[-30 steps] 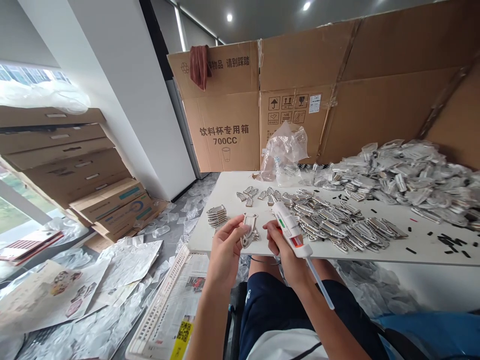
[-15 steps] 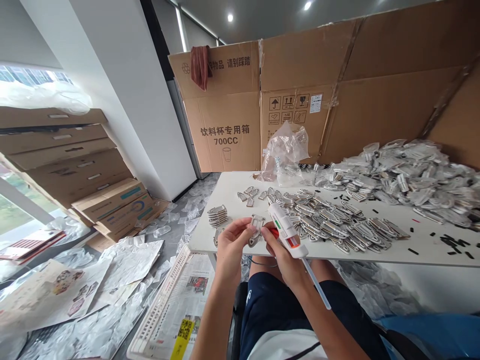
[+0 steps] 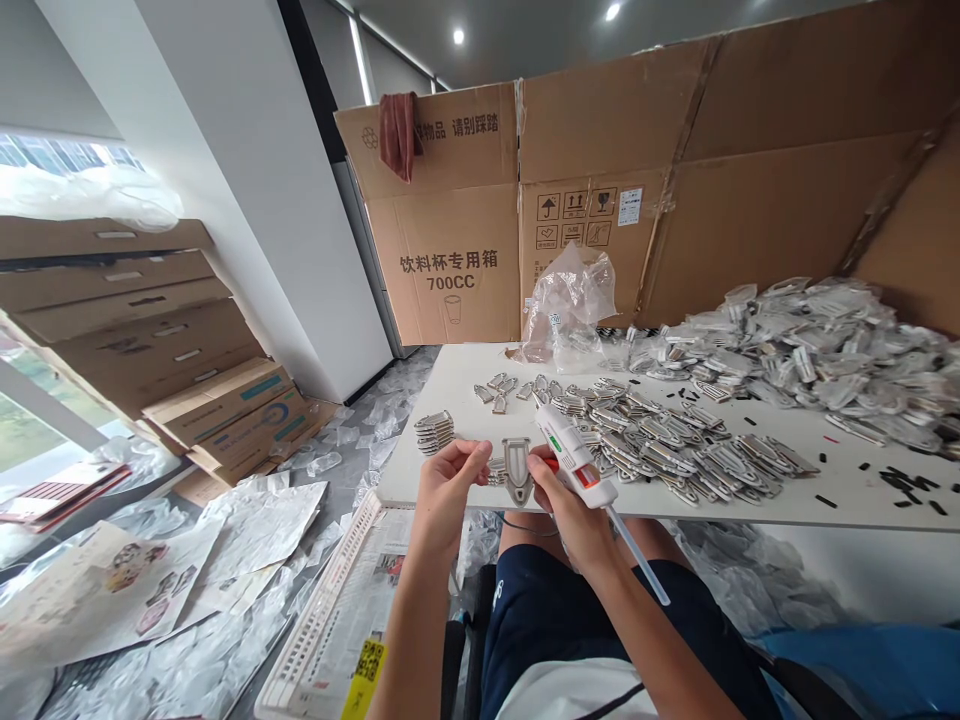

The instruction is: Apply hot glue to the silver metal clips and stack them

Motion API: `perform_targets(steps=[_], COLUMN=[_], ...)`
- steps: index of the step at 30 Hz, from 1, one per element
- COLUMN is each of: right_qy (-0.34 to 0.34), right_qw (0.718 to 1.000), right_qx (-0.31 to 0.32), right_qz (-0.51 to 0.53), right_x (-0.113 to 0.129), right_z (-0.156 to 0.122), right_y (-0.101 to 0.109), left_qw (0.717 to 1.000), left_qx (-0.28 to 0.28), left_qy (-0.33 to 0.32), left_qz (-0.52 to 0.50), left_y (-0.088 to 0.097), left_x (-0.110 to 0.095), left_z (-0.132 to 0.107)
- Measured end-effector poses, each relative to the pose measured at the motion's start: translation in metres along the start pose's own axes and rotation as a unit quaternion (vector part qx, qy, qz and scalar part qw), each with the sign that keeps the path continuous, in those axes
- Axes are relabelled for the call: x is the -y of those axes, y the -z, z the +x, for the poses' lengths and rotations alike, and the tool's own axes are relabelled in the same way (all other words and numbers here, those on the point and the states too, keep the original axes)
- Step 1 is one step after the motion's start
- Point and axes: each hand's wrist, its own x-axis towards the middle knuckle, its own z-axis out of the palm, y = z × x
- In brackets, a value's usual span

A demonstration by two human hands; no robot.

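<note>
My right hand (image 3: 566, 500) is closed around a white glue gun (image 3: 566, 445), whose clear glue stick (image 3: 637, 555) sticks out at the back. Its thumb and fingertips also grip the edge of a grey shield-shaped metal piece (image 3: 517, 470) with a hollow middle. My left hand (image 3: 450, 485) is just left of that piece, thumb and fingers pinched together; what is in them, if anything, I cannot make out. Beyond my left hand stands a neat stack of similar pieces (image 3: 433, 433). More pieces, partly hidden, lie between my hands.
A heap of loose metal pieces (image 3: 645, 435) covers the middle of the white table (image 3: 465, 375). Bagged pieces (image 3: 825, 345) pile up behind, and black strips (image 3: 911, 485) lie at right. Cardboard panels (image 3: 450, 220) wall the back. A white crate (image 3: 315, 610) stands at lower left.
My left hand has come off the metal piece and moved slightly left. The piece now stays in my right fingers, turned with its broad face toward me.
</note>
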Motion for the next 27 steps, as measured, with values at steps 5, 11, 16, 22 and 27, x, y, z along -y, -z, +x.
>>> perform_targets(steps=[5, 11, 16, 22, 27], right_qy=[-0.008, -0.017, -0.021, -0.017, -0.012], right_qw=[1.0, 1.0, 0.999, 0.999, 0.999], right_qx=[0.016, 0.008, -0.015, -0.037, -0.043], right_qz=[-0.006, 0.011, 0.035, 0.011, 0.003], right_x=[0.007, 0.0, -0.004, 0.002, 0.001], right_z=[-0.002, 0.001, 0.002, 0.001, 0.003], right_y=[-0.002, 0.0, 0.0, 0.0, -0.001], left_qw=[1.0, 0.999, 0.995, 0.971, 0.973], left_qx=[-0.025, -0.012, 0.038, 0.17, 0.165], left_qy=[-0.007, -0.007, -0.005, 0.04, 0.041], left_qz=[0.007, 0.032, 0.088, 0.16, 0.155], left_y=[0.001, 0.001, 0.002, 0.005, 0.006], left_x=[0.001, 0.004, -0.004, -0.012, -0.004], left_z=[0.001, 0.001, -0.002, -0.006, -0.003])
